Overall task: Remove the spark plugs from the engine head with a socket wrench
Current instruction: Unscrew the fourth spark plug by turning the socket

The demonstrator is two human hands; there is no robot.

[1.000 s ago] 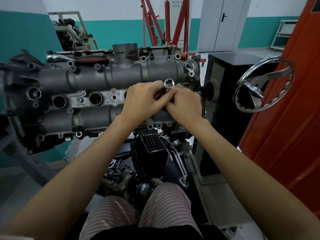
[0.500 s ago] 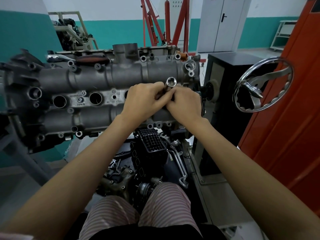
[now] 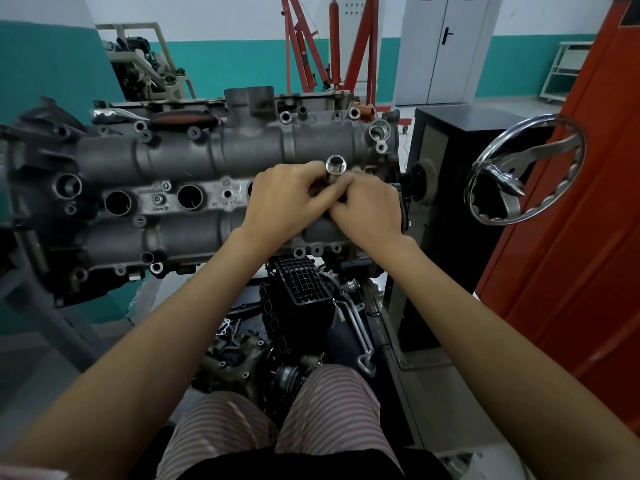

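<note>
The grey engine head (image 3: 180, 157) lies across the stand in front of me, with two open round plug wells (image 3: 118, 203) on its left half. A chrome socket (image 3: 335, 165) stands up over the right part of the head, its open end toward me. My left hand (image 3: 287, 199) and my right hand (image 3: 367, 206) meet just below it, fingers curled and pinching the socket's shaft. What lies under the hands is hidden.
A chrome handwheel (image 3: 523, 171) sticks out at the right beside a black cabinet (image 3: 450, 140) and an orange panel (image 3: 588, 237). Loose engine parts and a black grille piece (image 3: 304, 282) lie below the head. A red engine hoist (image 3: 311, 46) stands behind.
The socket has shifted very slightly between my fingers; both hands stay together in the same spot on the head.
</note>
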